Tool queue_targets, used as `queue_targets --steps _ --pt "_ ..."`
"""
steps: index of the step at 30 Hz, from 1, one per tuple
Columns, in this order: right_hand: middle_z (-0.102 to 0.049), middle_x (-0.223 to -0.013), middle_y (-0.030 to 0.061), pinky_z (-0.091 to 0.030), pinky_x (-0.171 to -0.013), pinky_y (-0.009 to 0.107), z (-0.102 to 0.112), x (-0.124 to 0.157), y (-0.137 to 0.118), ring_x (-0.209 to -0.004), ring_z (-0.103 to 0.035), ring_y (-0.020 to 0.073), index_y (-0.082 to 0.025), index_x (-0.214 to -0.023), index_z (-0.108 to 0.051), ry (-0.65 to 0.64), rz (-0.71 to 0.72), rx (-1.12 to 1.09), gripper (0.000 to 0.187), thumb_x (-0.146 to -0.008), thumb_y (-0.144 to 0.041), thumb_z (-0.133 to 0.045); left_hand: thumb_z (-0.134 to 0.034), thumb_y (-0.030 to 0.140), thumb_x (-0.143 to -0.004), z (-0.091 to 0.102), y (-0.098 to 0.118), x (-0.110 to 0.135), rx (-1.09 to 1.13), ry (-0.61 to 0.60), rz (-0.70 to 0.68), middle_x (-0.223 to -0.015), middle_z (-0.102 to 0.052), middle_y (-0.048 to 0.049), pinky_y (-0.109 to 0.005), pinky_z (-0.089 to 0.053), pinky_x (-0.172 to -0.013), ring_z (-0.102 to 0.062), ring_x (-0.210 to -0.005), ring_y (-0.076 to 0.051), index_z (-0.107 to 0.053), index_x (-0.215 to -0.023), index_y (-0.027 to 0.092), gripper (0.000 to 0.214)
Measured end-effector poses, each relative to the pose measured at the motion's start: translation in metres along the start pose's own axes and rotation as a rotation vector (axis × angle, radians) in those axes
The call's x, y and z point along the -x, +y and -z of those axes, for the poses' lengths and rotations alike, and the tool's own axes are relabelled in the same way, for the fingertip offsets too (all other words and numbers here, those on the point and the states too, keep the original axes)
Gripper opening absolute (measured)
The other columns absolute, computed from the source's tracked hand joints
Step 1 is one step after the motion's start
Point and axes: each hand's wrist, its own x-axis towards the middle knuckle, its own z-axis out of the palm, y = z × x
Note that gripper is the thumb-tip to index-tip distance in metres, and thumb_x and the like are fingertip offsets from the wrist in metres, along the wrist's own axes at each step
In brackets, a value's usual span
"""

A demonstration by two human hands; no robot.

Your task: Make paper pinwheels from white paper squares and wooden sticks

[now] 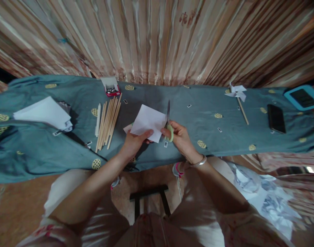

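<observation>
My left hand (136, 142) pinches the lower left of a square sheet of white paper (148, 120), thumb on top and fingers beneath. In my right hand (181, 137) is a pair of scissors (170, 132) with pale green handles, the blades pointing away from me. The blades stand along the paper's right edge; whether they touch it I cannot tell. A small pinkish piece (127, 128) shows under the paper's left side, mostly hidden. Wooden sticks (109, 123) lie in a bunch to the left of my left hand.
Farther left lies a stack of white paper (43, 113). A red box of metal pins (112, 90) stands behind the sticks. To the right are a paper pinwheel (236, 92) on a stick, a black phone (276, 118) and a blue-framed device (303, 97). Paper scraps (270, 199) lie low on the right.
</observation>
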Motion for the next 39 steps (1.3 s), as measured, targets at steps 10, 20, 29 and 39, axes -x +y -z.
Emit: queue_targets --steps 10,20,29,39 --pt "-0.07 -0.084 0.0039 -0.046 -0.062 0.023 0.01 0.029 -0.011 -0.071 -0.059 0.0119 -0.017 -0.104 -0.063 -0.403 -0.119 0.117 0.052 -0.079 -0.062 -0.07 -0.082 0.033 -0.059 0.022 0.026 -0.01 -0.032 0.175 -0.134 -0.066 -0.069 -0.0031 -0.024 -0.049 -0.047 -0.059 -0.052 -0.013 -0.066 -0.07 0.015 0.026" --pt "-0.059 -0.077 -0.0014 -0.038 -0.059 0.023 -0.002 0.033 -0.002 -0.063 -0.048 0.0085 -0.016 -0.101 -0.064 -0.544 -0.186 0.323 0.048 -0.078 -0.057 -0.073 -0.081 0.032 -0.058 0.021 0.027 -0.01 0.007 0.164 -0.125 -0.07 -0.072 -0.0043 -0.022 -0.05 -0.047 -0.062 -0.055 -0.014 -0.068 -0.072 0.017 0.025" --pt "-0.055 -0.072 -0.0029 -0.04 -0.058 0.023 -0.002 0.032 0.002 -0.063 -0.051 0.0098 -0.016 -0.1 -0.065 -0.517 -0.175 0.272 0.054 -0.075 -0.063 -0.072 -0.08 0.032 -0.059 0.016 0.026 -0.006 -0.015 0.204 -0.094 -0.078 -0.074 -0.0053 -0.024 -0.053 -0.051 -0.065 -0.06 -0.016 -0.068 -0.076 0.017 0.026" --pt "-0.056 -0.071 -0.0036 -0.04 -0.056 0.022 0.0 0.032 0.007 -0.061 -0.051 0.0089 -0.017 -0.1 -0.065 -0.52 -0.154 0.254 0.047 -0.078 -0.058 -0.072 -0.083 0.03 -0.062 0.016 0.023 -0.005 0.006 0.176 -0.095 -0.08 -0.074 -0.0049 -0.026 -0.053 -0.051 -0.066 -0.06 -0.016 -0.07 -0.078 0.017 0.024"
